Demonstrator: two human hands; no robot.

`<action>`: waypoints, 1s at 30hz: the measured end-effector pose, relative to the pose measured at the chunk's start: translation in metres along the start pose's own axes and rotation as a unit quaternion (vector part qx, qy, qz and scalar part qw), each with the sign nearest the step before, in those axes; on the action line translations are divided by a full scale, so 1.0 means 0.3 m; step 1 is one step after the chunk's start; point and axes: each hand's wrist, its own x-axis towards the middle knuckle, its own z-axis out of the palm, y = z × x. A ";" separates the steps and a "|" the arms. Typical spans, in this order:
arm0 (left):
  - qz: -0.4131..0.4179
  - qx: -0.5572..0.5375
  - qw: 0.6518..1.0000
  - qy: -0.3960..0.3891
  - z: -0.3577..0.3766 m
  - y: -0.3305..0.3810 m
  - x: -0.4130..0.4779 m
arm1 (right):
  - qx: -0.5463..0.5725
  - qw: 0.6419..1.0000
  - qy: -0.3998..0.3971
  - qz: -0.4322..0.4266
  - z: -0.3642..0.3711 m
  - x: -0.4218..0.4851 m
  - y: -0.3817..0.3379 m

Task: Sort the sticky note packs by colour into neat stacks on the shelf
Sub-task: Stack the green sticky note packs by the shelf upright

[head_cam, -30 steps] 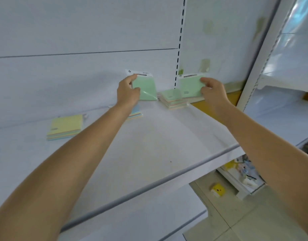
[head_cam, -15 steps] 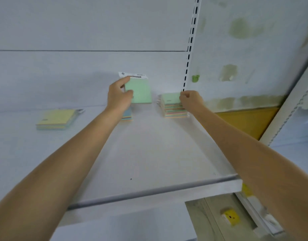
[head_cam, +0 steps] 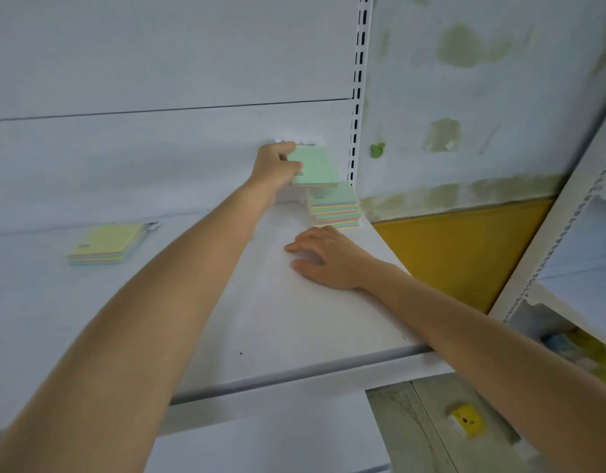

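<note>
My left hand [head_cam: 276, 169] grips a green-topped sticky note pack [head_cam: 313, 165] with a white header card, held in the air just above and left of the green-topped stack [head_cam: 334, 206] at the shelf's back right corner. That stack shows several pastel layers on its side. My right hand [head_cam: 323, 257] rests flat, fingers spread, on the white shelf [head_cam: 277, 322] just in front of the stack and holds nothing. A yellow-topped stack [head_cam: 107, 242] lies at the back left of the shelf.
A slotted white upright [head_cam: 358, 97] stands right behind the green stack. The shelf's front lip [head_cam: 294, 380] runs across below my arms. Right of the shelf are a yellow wall panel [head_cam: 458, 250] and another white shelf unit [head_cam: 568, 254]. A small yellow item [head_cam: 465, 419] lies on the floor.
My left hand has carried the green pack rightward to just above the green stack. My right hand has let go of the stack, drawn back, and now lies flat on the shelf.
</note>
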 end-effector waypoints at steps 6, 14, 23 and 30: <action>0.056 0.214 0.973 -0.064 0.081 -0.037 -0.026 | 0.001 1.000 -0.003 0.020 -0.002 0.002 0.000; 0.056 0.301 0.938 -0.160 0.071 -0.100 -0.038 | 0.001 1.000 0.002 0.016 0.000 0.004 -0.002; 0.080 0.296 0.949 -0.067 -0.030 -0.110 -0.076 | 0.013 0.999 0.036 -0.026 -0.007 -0.006 -0.017; 0.072 0.429 0.900 0.034 -0.399 -0.165 -0.210 | -0.053 0.994 0.003 -0.091 -0.008 0.056 -0.157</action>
